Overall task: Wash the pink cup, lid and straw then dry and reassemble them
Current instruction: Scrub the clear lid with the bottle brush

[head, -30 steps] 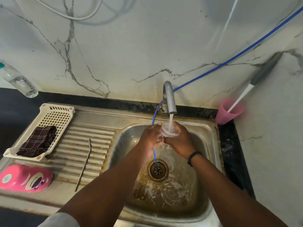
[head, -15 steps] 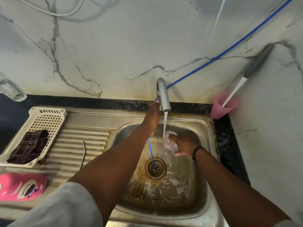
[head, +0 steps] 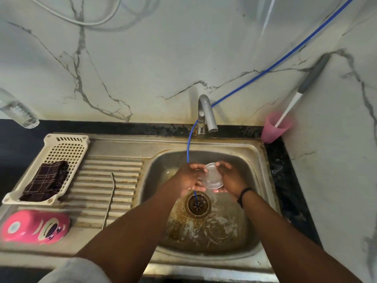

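- Step in hand, as I judge it — the washing of the lid: the clear lid [head: 212, 176] is being held over the sink [head: 263, 180] basin, just above the drain [head: 197, 204], between both hands.
- The left hand [head: 189, 177] is gripping the lid's left edge, its fingers [head: 199, 166] curling round it; the right hand [head: 230, 178] is cupping the right edge, fingers bent over the rim.
- No stream is showing under the tap [head: 206, 113], so the rinse is looking finished or paused.
- The next move is calling for a firm hold on a wet, slippery lid while carrying it left to the draining board — then drying.
- Counting: one lid; one pink cup [head: 35, 226], lying on its side on the counter's draining board at near left; one metal straw [head: 109, 201], lying on the ribs well apart from the cup.
- Also one white basket [head: 65, 148] holding one dark checked cloth [head: 47, 180], one pink tumbler [head: 273, 129] with one brush standing in it, one blue hose [head: 190, 146] running into the drain.
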